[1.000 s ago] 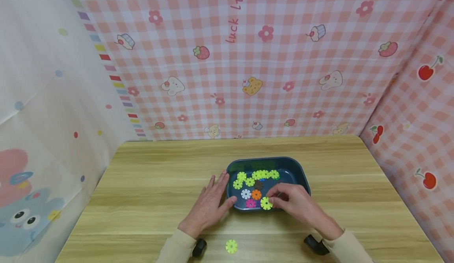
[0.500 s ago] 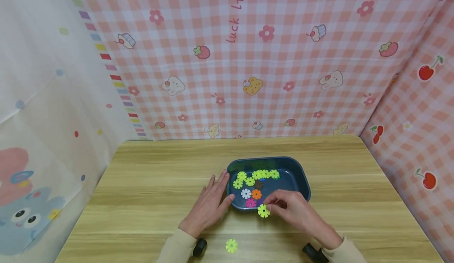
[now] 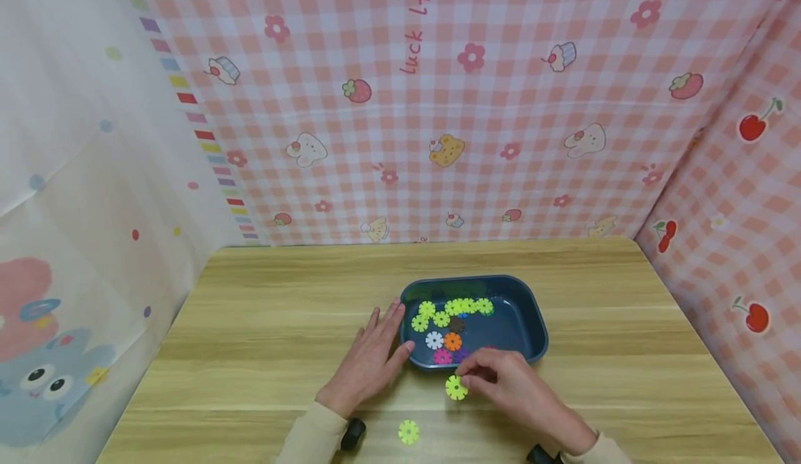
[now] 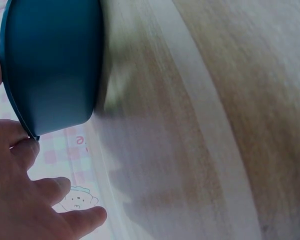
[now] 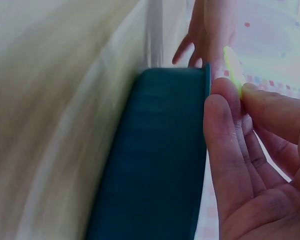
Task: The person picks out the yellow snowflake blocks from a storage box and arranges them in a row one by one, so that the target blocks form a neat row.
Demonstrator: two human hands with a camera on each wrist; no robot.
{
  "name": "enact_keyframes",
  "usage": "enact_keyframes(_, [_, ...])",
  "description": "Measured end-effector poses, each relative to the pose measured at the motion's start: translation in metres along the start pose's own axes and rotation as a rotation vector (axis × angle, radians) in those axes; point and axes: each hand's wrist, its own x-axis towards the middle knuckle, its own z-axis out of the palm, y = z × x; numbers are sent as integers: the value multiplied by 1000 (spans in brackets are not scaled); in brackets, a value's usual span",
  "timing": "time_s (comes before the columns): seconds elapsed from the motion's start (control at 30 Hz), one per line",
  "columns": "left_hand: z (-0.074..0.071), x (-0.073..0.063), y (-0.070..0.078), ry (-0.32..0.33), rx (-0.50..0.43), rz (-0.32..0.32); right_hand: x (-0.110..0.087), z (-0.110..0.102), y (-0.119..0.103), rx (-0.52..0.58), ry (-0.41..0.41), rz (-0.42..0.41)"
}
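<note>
Disc point(image 3: 453, 388), notched, yellow-green, quantity 1: pinched at its edge by thumb and fingers of the right hand point(image 3: 516, 384), raised above the table point(image 3: 269, 353), just outside the near rim of the dark blue tray point(image 3: 510, 332). Left hand point(image 3: 368, 365): fingers spread, grasping nothing, touching the tray's left side. Loose disc point(image 3: 409, 427), yellow-green, quantity 1: on the table, nearer the person. Tray contents: notched discs point(image 3: 448, 345), assorted colours. Handling note, by judgement: a light edge pinch suits so thin a piece; best carried clear of the rim, tray steadied, then lowered flat.
</note>
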Motion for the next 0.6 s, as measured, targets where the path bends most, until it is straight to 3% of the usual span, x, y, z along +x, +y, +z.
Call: enact_keyframes(0.6, [-1, 0, 0, -2, -4, -7, 0, 28, 2, 17, -118, -16])
